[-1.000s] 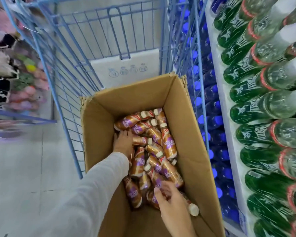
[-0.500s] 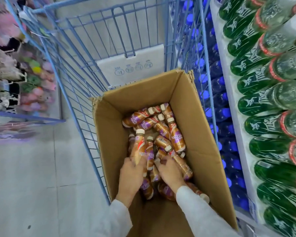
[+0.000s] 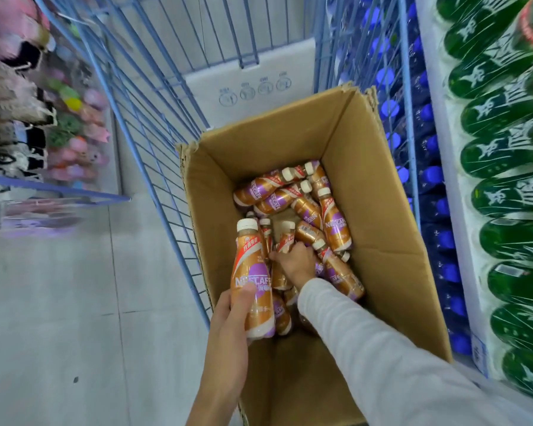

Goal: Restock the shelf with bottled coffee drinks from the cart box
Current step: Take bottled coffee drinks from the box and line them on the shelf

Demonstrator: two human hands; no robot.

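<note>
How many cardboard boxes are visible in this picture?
2. The open brown box that holds the coffee bottles is nearer. The white box with printed symbols stands directly behind it, farther from the camera. More boxes may be hidden underneath.

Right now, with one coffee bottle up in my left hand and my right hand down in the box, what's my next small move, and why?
Probably lift the right hand straight up with the standing bottle its fingers curl round. The left hand holds a raised bottle above the box, so both hands would then carry one.
</note>
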